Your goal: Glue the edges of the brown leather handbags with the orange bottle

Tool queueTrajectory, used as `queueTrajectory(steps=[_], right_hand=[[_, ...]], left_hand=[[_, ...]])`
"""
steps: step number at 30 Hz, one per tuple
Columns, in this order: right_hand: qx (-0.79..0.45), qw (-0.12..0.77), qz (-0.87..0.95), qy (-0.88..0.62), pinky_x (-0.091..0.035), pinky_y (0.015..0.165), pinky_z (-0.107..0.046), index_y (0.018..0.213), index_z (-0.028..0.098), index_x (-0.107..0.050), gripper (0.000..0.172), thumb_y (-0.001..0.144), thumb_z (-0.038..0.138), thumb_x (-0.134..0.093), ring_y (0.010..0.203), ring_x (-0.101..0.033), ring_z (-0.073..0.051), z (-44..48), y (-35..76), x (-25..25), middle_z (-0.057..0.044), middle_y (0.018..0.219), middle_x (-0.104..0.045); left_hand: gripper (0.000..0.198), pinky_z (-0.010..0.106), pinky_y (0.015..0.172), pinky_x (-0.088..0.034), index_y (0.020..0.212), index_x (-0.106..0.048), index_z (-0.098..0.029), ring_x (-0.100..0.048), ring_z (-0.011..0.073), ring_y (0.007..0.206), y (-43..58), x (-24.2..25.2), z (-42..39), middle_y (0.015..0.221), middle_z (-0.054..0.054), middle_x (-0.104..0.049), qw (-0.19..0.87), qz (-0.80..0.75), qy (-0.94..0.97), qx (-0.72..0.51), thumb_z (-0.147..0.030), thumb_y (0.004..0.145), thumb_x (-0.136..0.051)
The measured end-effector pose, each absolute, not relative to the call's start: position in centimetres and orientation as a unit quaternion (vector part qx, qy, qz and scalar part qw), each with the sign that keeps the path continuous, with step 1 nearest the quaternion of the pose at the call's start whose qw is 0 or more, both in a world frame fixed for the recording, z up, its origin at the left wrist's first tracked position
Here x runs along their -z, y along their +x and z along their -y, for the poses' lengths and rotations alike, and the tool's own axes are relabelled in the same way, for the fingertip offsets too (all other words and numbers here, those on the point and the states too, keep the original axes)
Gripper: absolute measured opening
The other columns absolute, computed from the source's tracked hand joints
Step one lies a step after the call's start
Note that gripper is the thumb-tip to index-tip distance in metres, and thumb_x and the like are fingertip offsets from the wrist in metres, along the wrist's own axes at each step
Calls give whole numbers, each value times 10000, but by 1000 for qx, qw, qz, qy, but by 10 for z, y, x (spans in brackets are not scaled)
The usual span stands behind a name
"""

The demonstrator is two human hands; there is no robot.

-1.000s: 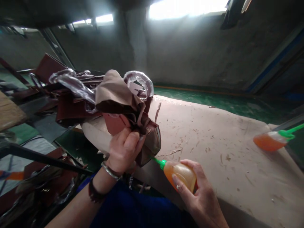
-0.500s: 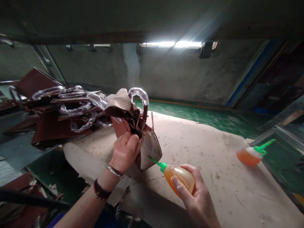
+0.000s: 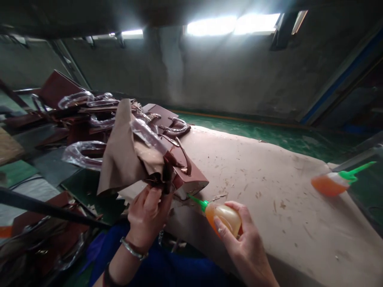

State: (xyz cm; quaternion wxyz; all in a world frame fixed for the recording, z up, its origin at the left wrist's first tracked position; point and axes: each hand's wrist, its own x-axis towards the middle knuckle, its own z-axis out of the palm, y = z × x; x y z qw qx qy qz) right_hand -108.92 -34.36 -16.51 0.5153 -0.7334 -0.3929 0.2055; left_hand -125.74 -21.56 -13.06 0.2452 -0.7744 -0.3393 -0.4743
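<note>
Gathered in my left hand [image 3: 151,213] is the edge of a brown handbag [image 3: 194,177], with its tan lining [image 3: 121,151] pulled out and hanging to the left. The bag is tilted, and its handle is wrapped in clear plastic. My right hand [image 3: 243,235] is closed round a squeeze bottle [image 3: 224,217] of amber liquid with a green nozzle. The nozzle's tip points left and reaches the lower edge of the bag; whether it touches is hard to tell.
Several brown bag pieces with plastic-wrapped handles [image 3: 80,101] are heaped at the left. A second squeeze bottle [image 3: 330,185] of orange liquid lies at the right of the paper-covered table [image 3: 254,179]. More brown pieces [image 3: 54,231] lie low at the left, behind a dark bar [image 3: 50,207].
The bag has turned and tipped, its lining now spread to the left. My left hand has shifted left and down with it. The bottle stays near the bag's edge.
</note>
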Motion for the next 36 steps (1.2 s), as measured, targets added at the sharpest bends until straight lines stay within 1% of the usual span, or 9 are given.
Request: queueTrajectory(steps=[6, 12, 20, 22, 24, 27, 29, 34, 36], right_hand=[[-165, 470, 446, -743, -500, 781, -366, 1080, 233, -512, 342, 831, 465, -551, 872, -599, -218, 341, -1096, 172, -58, 1027, -563], [-73, 446, 478, -753, -519, 783, -369, 1098, 227, -511, 332, 847, 440, -555, 895, -596, -225, 338, -1090, 176, -70, 1029, -548], [-49, 429, 493, -755, -529, 757, -356, 1104, 244, -491, 295, 870, 418, -539, 872, -599, -217, 340, -1096, 171, -61, 1016, -530], [-43, 431, 489, -757, -528, 765, -362, 1107, 243, -490, 305, 868, 424, -544, 870, -598, -217, 340, -1095, 172, -58, 1016, -531], [-36, 433, 492, -754, -532, 757, -362, 1106, 242, -491, 310, 862, 423, -553, 859, -601, -215, 339, -1093, 173, -57, 1011, -533], [-42, 430, 504, -748, -536, 758, -372, 1099, 240, -491, 293, 863, 403, -549, 861, -608, -216, 336, -1089, 175, -65, 1019, -531], [-57, 430, 499, -750, -530, 781, -395, 1098, 232, -493, 284, 865, 387, -541, 881, -604, -223, 334, -1089, 174, -73, 1031, -526], [-104, 441, 480, -752, -512, 811, -402, 1091, 224, -498, 279, 861, 374, -543, 898, -587, -226, 332, -1092, 168, -78, 1034, -524], [-118, 444, 478, -749, -511, 808, -396, 1094, 226, -496, 281, 856, 366, -549, 894, -586, -223, 332, -1093, 167, -75, 1037, -525]], left_hand=[[184, 235, 467, -367, 683, -535, -177, -542, 131, 489, -1277, 138, 229, 546, 6, -573, 276, 346, -780, 443, -216, 846, -612], [161, 234, 481, -391, 703, -522, -183, -524, 120, 458, -1283, 137, 238, 522, -19, -549, 270, 324, -791, 443, -172, 846, -596], [206, 245, 443, -376, 672, -562, -181, -489, 121, 400, -1292, 143, 245, 475, -23, -538, 338, 317, -783, 415, -211, 874, -589], [195, 242, 462, -398, 674, -596, -170, -521, 125, 427, -1294, 149, 247, 494, -10, -566, 342, 320, -784, 408, -212, 864, -605], [160, 235, 478, -418, 685, -638, -166, -565, 130, 475, -1295, 156, 250, 556, 11, -623, 349, 316, -792, 389, -166, 844, -620], [186, 214, 425, -397, 738, -702, -194, -596, 124, 501, -1295, 165, 255, 678, 35, -691, 378, 283, -814, 337, -74, 831, -593], [205, 189, 382, -373, 794, -728, -220, -593, 110, 477, -1294, 169, 257, 731, 42, -711, 384, 277, -824, 311, -71, 830, -592], [99, 179, 318, -324, 835, -742, -226, -564, 110, 391, -1292, 174, 262, 652, 35, -705, 351, 321, -819, 321, -171, 812, -663], [135, 189, 324, -326, 822, -744, -231, -566, 113, 389, -1293, 178, 265, 670, 33, -716, 250, 365, -819, 366, -158, 828, -631]])
